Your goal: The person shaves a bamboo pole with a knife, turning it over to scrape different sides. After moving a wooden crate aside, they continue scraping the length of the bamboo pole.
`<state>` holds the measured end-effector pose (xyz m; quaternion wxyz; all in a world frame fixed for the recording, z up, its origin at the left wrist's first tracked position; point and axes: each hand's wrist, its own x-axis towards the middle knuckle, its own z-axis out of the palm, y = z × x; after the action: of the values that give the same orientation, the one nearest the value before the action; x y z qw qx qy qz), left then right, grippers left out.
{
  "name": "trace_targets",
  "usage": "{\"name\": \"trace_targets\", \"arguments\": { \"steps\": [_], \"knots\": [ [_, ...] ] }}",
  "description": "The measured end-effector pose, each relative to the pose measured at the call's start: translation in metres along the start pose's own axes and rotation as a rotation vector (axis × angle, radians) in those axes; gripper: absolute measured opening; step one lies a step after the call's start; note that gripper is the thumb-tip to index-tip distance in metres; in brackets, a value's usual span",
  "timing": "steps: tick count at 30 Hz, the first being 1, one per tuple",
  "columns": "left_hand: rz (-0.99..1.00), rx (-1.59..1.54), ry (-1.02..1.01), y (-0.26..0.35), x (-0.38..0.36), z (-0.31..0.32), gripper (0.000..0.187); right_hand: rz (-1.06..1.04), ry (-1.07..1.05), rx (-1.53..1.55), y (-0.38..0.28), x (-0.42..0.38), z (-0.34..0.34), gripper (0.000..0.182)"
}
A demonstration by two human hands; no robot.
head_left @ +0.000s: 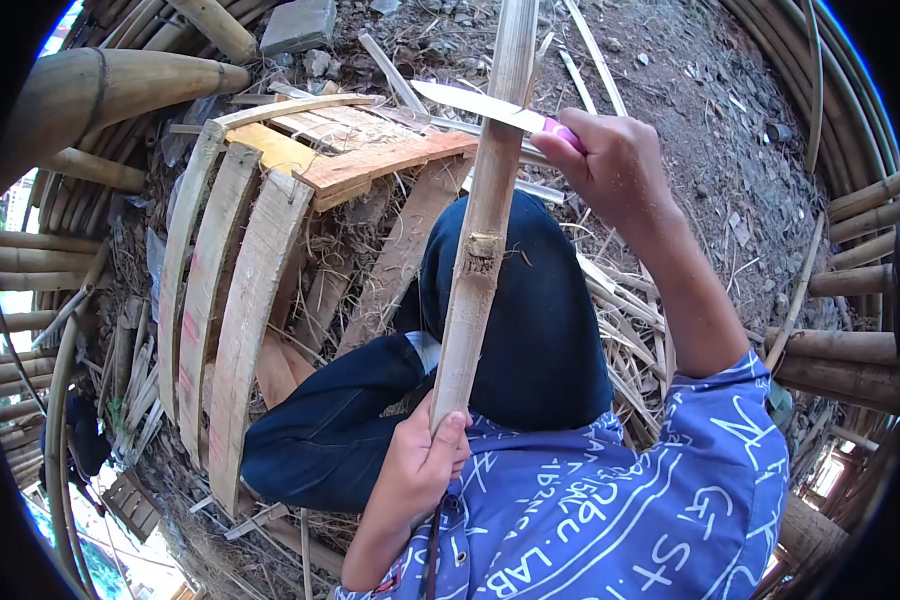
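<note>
A long split bamboo strip [467, 300] runs up from my lap, over my raised knee and out past the top of the view. Near its lower end, my left hand [428, 462] is wrapped around it. My right hand [610, 160] grips a knife [480, 103] by its pink handle. The blade lies across the upper part of the bamboo, its tip pointing left. A dark, rough node shows on the strip at about knee height. Where exactly the edge meets the bamboo is hard to make out.
A slatted wooden crate [240, 270] lies at my left with shavings inside. Thin bamboo strips [625, 335] are heaped by my right side. Thick bamboo poles [130, 85] stand at the left, and more poles [850, 345] line the right. A grey block [298, 25] sits on the littered soil.
</note>
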<state>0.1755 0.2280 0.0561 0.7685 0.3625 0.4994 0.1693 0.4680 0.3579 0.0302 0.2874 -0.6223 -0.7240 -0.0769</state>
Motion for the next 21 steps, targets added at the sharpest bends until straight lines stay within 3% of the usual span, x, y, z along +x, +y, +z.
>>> {"name": "trace_targets", "arguments": {
  "steps": [2,5,7,9,11,12,13,15,16,19,20,21],
  "knots": [
    [-0.001,-0.024,0.001,-0.001,0.001,0.000,0.019,-0.040,0.034,-0.016,0.008,0.007,0.005,0.054],
    [-0.002,-0.015,0.012,-0.002,0.000,-0.001,0.019,0.124,0.048,-0.099,0.035,0.019,0.010,0.055],
    [-0.011,-0.036,-0.006,-0.002,0.000,-0.003,0.018,0.057,0.130,-0.160,0.048,0.028,0.015,0.058],
    [-0.027,-0.051,-0.007,-0.002,-0.001,-0.004,0.019,0.176,0.047,-0.183,0.069,0.037,0.014,0.059],
    [-0.034,-0.073,-0.008,-0.007,-0.005,-0.007,0.019,0.484,-0.079,-0.290,0.104,0.047,0.010,0.068],
    [-0.049,-0.071,-0.013,-0.013,-0.009,-0.012,0.019,0.504,0.046,-0.355,0.139,0.043,0.016,0.071],
    [-0.061,-0.065,-0.017,-0.016,-0.011,-0.017,0.019,0.619,-0.016,-0.304,0.158,0.039,0.011,0.071],
    [-0.069,-0.122,-0.031,-0.015,-0.013,-0.021,0.019,0.463,0.178,-0.273,0.178,0.029,0.009,0.069],
    [-0.069,-0.131,-0.051,-0.016,-0.012,-0.022,0.021,0.450,0.173,-0.265,0.162,0.031,0.007,0.069],
    [-0.069,-0.122,-0.084,-0.014,-0.006,-0.024,0.023,0.513,0.169,0.214,0.086,0.018,-0.007,0.063],
    [-0.068,-0.105,-0.090,-0.012,-0.004,-0.024,0.023,0.354,0.237,0.200,0.064,0.014,-0.004,0.061],
    [-0.071,-0.097,-0.096,-0.010,-0.003,-0.025,0.023,0.300,0.161,0.247,0.031,0.009,-0.009,0.059]
  ]
}}
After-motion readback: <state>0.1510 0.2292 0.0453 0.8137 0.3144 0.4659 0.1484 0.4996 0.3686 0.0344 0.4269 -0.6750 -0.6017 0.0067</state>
